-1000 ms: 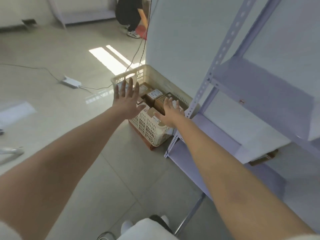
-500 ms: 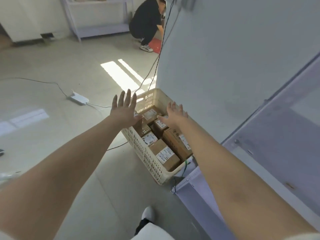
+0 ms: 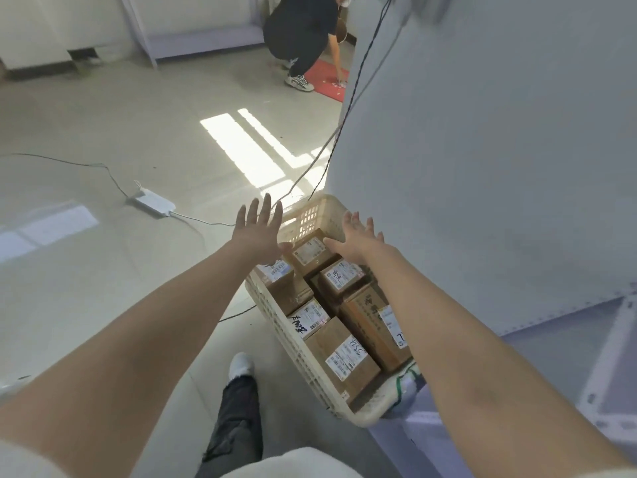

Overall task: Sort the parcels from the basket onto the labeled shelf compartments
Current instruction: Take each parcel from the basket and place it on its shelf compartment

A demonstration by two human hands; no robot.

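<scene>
Cardboard parcels (image 3: 341, 353) packed in cream plastic basket (image 3: 272, 322) on floor, mostly at 6 o'clock from both hands. Left hand (image 3: 256, 236) and right hand (image 3: 358, 241) spread flat above basket's far end, fingers straight, holding nothing. Shelf (image 3: 558, 353) at 3 o'clock of basket; white power strip (image 3: 151, 203) at 10 o'clock; crouching person (image 3: 300, 32) at 12.

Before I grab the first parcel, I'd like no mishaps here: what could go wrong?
1. A dark cable runs across the floor to the basket, close to your shoe; a step sideways might catch it.
2. The parcels sit tightly packed, so lifting the far parcel between your open left hand and right hand could drag or tip its neighbours.
</scene>
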